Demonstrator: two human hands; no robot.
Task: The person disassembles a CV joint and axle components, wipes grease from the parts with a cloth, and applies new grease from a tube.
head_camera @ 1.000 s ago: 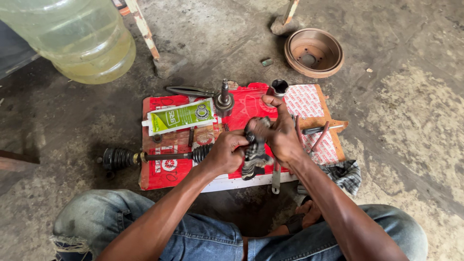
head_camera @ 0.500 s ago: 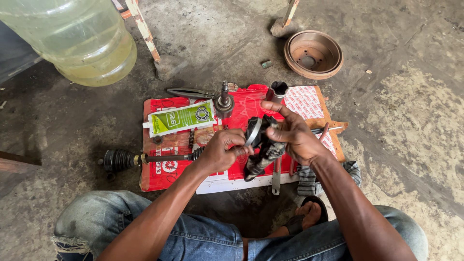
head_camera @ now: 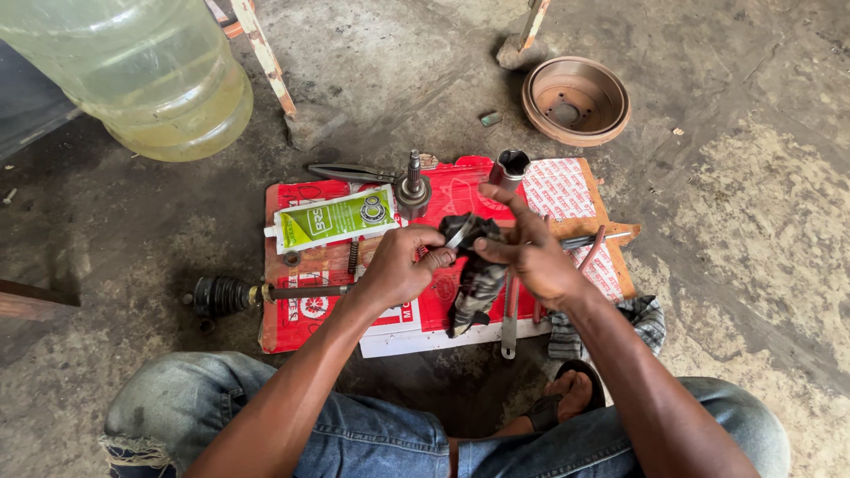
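Note:
My left hand (head_camera: 400,265) and my right hand (head_camera: 529,255) both grip a black rubber boot (head_camera: 474,274) held above a red printed cardboard sheet (head_camera: 305,323). A metal band shows at the boot's top between my fingers. A drive shaft (head_camera: 301,291) with a black boot (head_camera: 221,295) at its left end lies across the cardboard under my left hand. A joint with a threaded stub (head_camera: 413,188) stands upright behind my hands. A green and white grease sachet (head_camera: 335,218) lies to the left of it.
A large clear water jug (head_camera: 133,75) lies at the top left. A rusty brake drum (head_camera: 575,99) sits on the concrete at the top right. Pliers (head_camera: 350,173), a socket (head_camera: 511,165), a wrench (head_camera: 509,323) and a checked rag (head_camera: 642,320) lie around the cardboard. My sandalled foot (head_camera: 567,398) is below.
My right hand has shifted rightward and opened its fingers over the boot. The boot has turned and hangs lower between my hands. The left hand stays in place.

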